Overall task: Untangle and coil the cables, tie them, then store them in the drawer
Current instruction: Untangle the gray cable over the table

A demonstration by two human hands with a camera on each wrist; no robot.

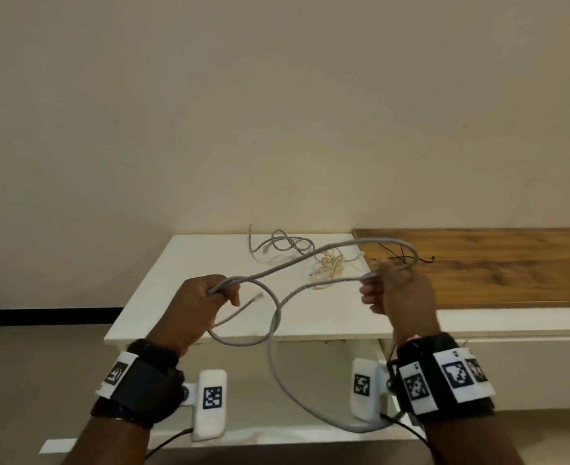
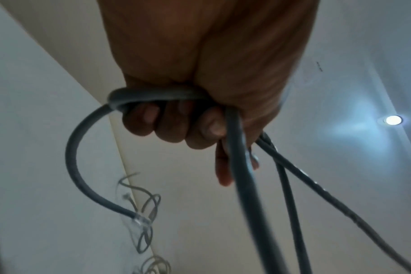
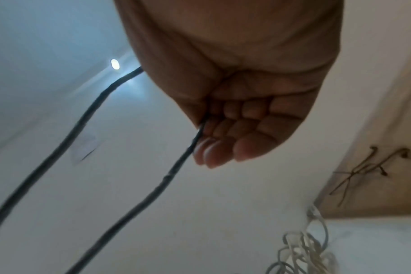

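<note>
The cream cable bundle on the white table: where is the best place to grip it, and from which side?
Probably at its dense knotted middle, coming from above: the cream cable bundle lies flat on the white table, loose loops spreading outward, so the edges would only pull out strands.

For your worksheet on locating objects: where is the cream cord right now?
In the head view, the cream cord lies tangled on the white table, between the loose grey cable and the wooden top.
</note>
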